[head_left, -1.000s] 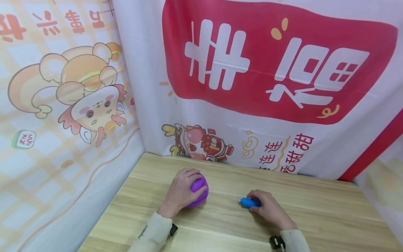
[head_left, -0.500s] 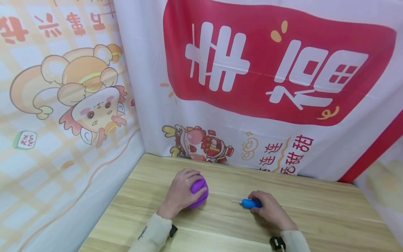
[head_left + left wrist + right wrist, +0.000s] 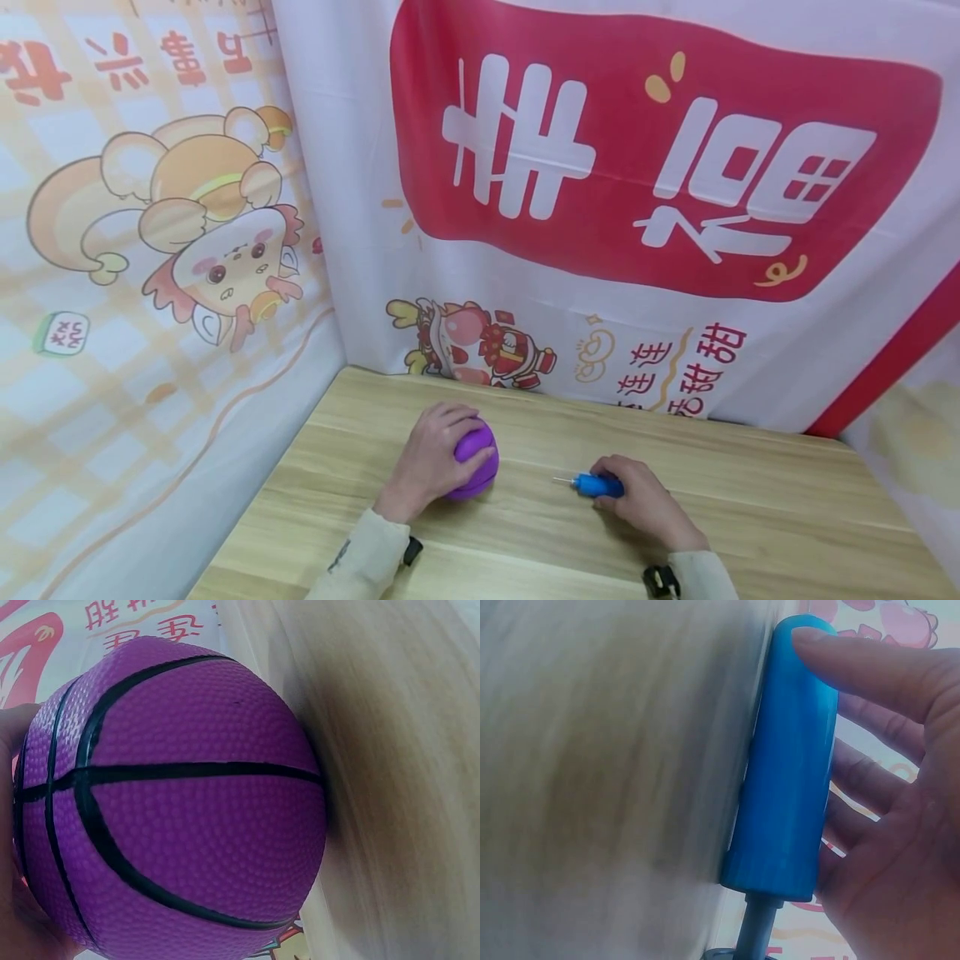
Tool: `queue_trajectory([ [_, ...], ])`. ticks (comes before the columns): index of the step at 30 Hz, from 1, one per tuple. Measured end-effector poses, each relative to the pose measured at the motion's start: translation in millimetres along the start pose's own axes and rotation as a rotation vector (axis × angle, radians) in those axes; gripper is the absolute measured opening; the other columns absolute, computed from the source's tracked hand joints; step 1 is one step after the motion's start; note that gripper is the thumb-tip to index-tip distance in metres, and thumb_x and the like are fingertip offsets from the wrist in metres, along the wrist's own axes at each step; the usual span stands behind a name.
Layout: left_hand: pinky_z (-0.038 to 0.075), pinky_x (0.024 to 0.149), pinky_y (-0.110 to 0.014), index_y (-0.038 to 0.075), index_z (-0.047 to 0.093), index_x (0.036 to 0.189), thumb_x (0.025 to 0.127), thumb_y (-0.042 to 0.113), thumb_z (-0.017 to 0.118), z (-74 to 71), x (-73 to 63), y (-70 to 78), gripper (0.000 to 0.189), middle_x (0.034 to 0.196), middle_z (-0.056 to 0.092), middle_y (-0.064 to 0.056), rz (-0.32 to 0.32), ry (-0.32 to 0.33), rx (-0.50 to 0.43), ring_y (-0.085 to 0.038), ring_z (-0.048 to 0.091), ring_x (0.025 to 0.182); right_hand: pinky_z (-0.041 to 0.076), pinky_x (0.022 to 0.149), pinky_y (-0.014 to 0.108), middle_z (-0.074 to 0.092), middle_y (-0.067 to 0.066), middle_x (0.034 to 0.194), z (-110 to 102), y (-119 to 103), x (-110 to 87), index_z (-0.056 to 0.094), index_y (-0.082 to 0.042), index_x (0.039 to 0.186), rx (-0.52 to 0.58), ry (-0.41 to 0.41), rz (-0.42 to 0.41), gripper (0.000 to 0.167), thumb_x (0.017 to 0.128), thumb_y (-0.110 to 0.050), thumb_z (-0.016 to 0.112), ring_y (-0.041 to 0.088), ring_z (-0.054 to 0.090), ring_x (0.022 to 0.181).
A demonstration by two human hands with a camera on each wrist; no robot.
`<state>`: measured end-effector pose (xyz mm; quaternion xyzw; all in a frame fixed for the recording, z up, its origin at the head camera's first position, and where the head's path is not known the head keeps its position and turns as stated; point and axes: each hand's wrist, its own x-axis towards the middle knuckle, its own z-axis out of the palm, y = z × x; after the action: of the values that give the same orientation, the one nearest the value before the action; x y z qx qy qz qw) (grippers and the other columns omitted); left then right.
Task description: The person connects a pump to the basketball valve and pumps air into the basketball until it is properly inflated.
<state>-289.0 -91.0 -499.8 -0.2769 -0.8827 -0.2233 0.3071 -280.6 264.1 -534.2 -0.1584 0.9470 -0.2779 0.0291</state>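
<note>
A small purple basketball (image 3: 477,467) with black seams rests on the wooden table, left of centre in the head view. My left hand (image 3: 429,458) grips it from the left and over the top, thumb on the near side; in the left wrist view the basketball (image 3: 202,817) hides most of that hand. To the right, my right hand (image 3: 645,500) holds a blue hand pump (image 3: 597,485) low over the table, its thin needle (image 3: 562,480) pointing at the ball across a gap. In the right wrist view, the thumb presses the pump's blue barrel (image 3: 787,765); a grey rod (image 3: 757,926) emerges below.
The wooden table (image 3: 360,433) meets a white cloth with a large red panel (image 3: 622,167) at the back. A checked cloth with cartoon print (image 3: 90,375) hangs on the left side. Each wrist wears a black strap (image 3: 660,579).
The ball has turned slightly under my left hand, so its seams lie differently. The hand pump stays in my right hand in nearly the same place.
</note>
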Motion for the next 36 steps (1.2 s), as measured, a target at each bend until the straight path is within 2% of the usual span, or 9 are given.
queue_trajectory([
  [15, 0.056, 0.11, -0.049, 0.02, 0.079, 0.111, 0.085, 0.049, 0.083, 0.7, -0.1, 2.5, 0.039, 0.119, 0.079, 0.0, 0.005, -0.018, 0.015, -0.019, 0.072, 0.115, 0.059, 0.099, 0.053, 0.073, -0.006, 0.105, -2, -4, -1.2, 0.072, -0.022, 0.104, 0.01, -0.008, 0.025, 0.027, 0.083, -0.013, 0.087, 0.014, 0.065, 0.101],
  [25, 0.054, 0.113, -0.052, 0.018, 0.079, 0.113, 0.088, 0.049, 0.08, 0.2, -1.4, 5.7, 0.04, 0.12, 0.079, -0.002, -0.013, -0.045, -0.02, -0.021, 0.071, 0.117, 0.059, 0.099, 0.054, 0.073, -0.006, 0.107, 0, -6, -4.1, 0.072, -0.022, 0.105, 0.016, -0.013, 0.027, 0.027, 0.084, -0.016, 0.088, 0.015, 0.065, 0.103],
  [36, 0.054, 0.112, -0.053, 0.018, 0.079, 0.112, 0.088, 0.048, 0.08, 0.7, -1.2, 4.8, 0.038, 0.12, 0.079, -0.002, 0.013, -0.026, -0.02, -0.021, 0.071, 0.117, 0.059, 0.1, 0.053, 0.073, -0.006, 0.108, -2, -12, -2.8, 0.073, -0.023, 0.108, 0.014, -0.008, 0.061, 0.028, 0.085, -0.018, 0.087, 0.015, 0.066, 0.104],
])
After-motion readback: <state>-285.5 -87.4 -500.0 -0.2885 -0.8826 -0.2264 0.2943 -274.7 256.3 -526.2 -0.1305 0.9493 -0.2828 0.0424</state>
